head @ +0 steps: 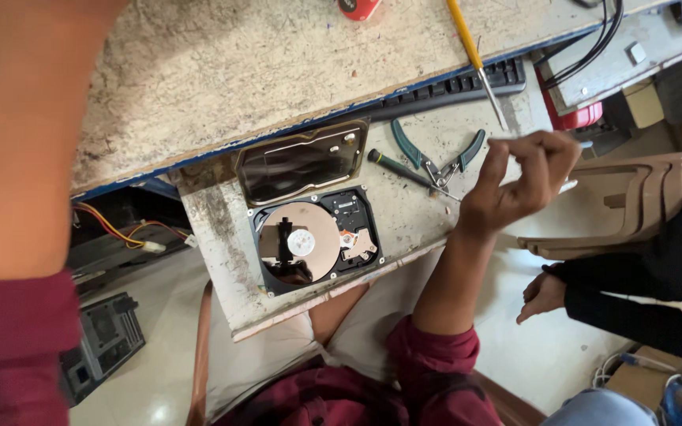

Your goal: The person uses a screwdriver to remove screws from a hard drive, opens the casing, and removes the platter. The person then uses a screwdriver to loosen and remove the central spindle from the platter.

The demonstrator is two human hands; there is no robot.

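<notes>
The right hand (524, 175) is lifted above the right end of the work board (215, 237), its fingers curled in and the thumb pressed against the fingertips, pinching something very small that I cannot make out; it may be a screw, but it is too tiny to tell. The left arm fills the left edge of the view and its hand is out of the picture, so I cannot tell its state. The opened hard drive (317, 238) lies flat on the board, near its front edge and well apart from the right hand, with the shiny platter (305, 241) uncovered and the metal cover (301, 160) lying just behind it, touching or almost touching. I judge the drive to be stiff and rather heavy for its size, with a cast metal body, so it should be taken by its two long outer edges. The platter is mirror-smooth and fragile, and so is the thin arm over it; fingers should stay away from both. Between the drive and the hand lie a dark screwdriver (399, 168) and green-handled pliers (438, 154). At the right another person's hand (542, 293) rests in a dark sleeve.
</notes>
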